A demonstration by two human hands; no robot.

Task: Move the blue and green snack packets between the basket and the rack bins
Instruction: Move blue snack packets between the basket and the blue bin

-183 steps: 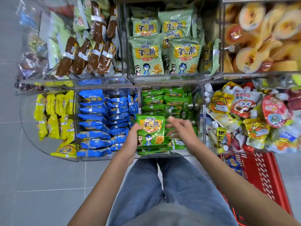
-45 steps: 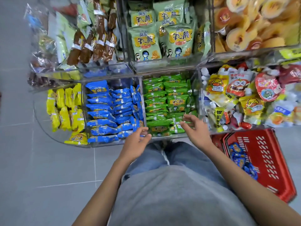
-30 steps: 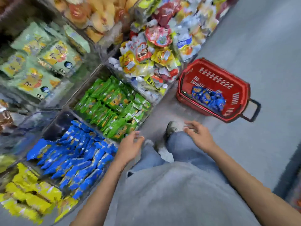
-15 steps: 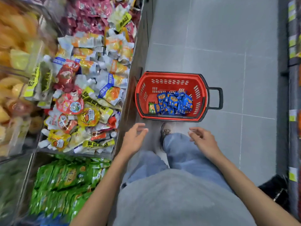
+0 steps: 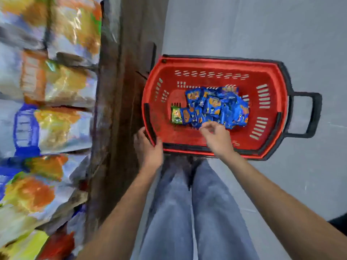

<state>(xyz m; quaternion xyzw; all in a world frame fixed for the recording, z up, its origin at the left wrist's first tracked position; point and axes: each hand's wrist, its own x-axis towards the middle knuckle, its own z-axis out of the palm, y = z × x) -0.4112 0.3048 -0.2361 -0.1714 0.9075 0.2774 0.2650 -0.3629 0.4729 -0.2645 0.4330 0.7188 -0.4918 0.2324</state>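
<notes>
The left hand [image 5: 148, 147] gripped the near corner of the red basket [image 5: 206, 79]. The right hand [image 5: 217, 139] reached inside, fingers curled at the blue packets [image 5: 221, 107]; whether it held one was unclear. One green packet [image 5: 176, 115] lay beside them. The basket sat on grey floor [image 5: 244, 25] beside the blurred rack [image 5: 56, 91].

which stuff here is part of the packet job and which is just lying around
Job: red plastic basket; pile of blue snack packets; single green snack packet; left hand gripping the basket rim; right hand at the pile.
Lying about: blurred orange-and-white bags on the shelf; grey floor.
</notes>
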